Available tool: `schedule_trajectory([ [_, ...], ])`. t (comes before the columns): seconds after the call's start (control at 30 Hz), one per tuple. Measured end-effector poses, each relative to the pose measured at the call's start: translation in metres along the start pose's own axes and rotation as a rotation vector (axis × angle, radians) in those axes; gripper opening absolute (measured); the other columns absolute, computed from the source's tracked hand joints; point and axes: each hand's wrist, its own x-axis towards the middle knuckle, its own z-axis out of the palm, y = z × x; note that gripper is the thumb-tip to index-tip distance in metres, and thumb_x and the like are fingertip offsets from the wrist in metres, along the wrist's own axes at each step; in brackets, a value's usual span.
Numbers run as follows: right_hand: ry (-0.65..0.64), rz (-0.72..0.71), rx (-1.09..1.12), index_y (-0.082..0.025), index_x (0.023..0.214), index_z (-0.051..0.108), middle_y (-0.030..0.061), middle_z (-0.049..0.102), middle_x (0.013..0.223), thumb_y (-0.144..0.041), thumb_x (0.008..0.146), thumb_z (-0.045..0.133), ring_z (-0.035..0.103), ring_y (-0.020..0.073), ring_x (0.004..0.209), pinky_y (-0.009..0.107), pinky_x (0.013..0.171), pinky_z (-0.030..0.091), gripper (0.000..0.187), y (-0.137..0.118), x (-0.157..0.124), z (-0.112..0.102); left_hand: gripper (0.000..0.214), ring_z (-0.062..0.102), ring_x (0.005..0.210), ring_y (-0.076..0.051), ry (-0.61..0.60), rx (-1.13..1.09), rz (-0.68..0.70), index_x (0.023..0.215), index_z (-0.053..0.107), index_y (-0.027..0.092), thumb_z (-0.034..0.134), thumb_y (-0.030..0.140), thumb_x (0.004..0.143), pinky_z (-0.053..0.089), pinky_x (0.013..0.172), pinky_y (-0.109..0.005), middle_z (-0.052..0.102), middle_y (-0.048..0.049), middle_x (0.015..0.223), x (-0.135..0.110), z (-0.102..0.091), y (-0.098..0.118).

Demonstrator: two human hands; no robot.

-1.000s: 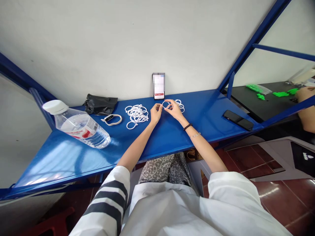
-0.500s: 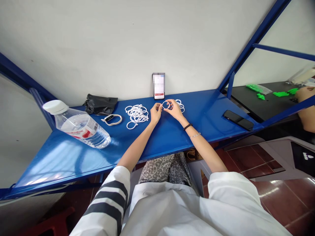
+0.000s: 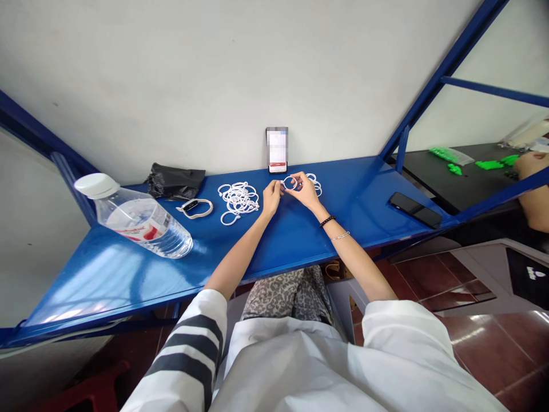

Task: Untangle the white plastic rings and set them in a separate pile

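Our fingers pinch a single white ring from both sides. The left hand grips its left edge and the right hand its right edge, with the fingertips pressed together on the plastic. We hold the ring just above the blue worktop.

In the head view, a loose pile of white rings lies just left of the fingers. A smaller cluster of rings sits just beyond the right hand. A phone stands upright against the wall behind the fingers.

Farther left lie a watch, a black bag and a water bottle on its side. Well to the right rests a dark case. Beyond it, another person's hand is near some green parts.
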Motion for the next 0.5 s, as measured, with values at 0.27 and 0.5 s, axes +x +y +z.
schedule_trajectory([
  [0.27, -0.003, -0.029, -0.007, -0.021, 0.099, 0.061, 0.0027, 0.063, 0.087, -0.037, 0.070, 0.073, 0.057, 0.0188, 0.077, 0.032, 0.069, 0.046, 0.035, -0.0035, -0.0009, -0.0008, 0.036, 0.058, 0.062, -0.014, -0.001, -0.029, 0.005, 0.076, 0.060, 0.019, 0.043, 0.044, 0.095, 0.045, 0.058, -0.026, 0.062, -0.0028, 0.069, 0.0000, 0.0001, -0.0016],
  [0.5, -0.002, -0.028, -0.022, -0.021, 0.098, 0.063, 0.0028, 0.064, 0.086, -0.038, 0.070, 0.074, 0.058, 0.0190, 0.077, 0.033, 0.071, 0.047, 0.034, -0.0064, -0.0018, -0.0011, 0.036, 0.057, 0.062, -0.015, 0.000, -0.020, -0.006, 0.075, 0.060, 0.019, 0.040, 0.041, 0.096, 0.044, 0.058, -0.026, 0.061, -0.0025, 0.068, -0.0003, 0.0004, -0.0018],
])
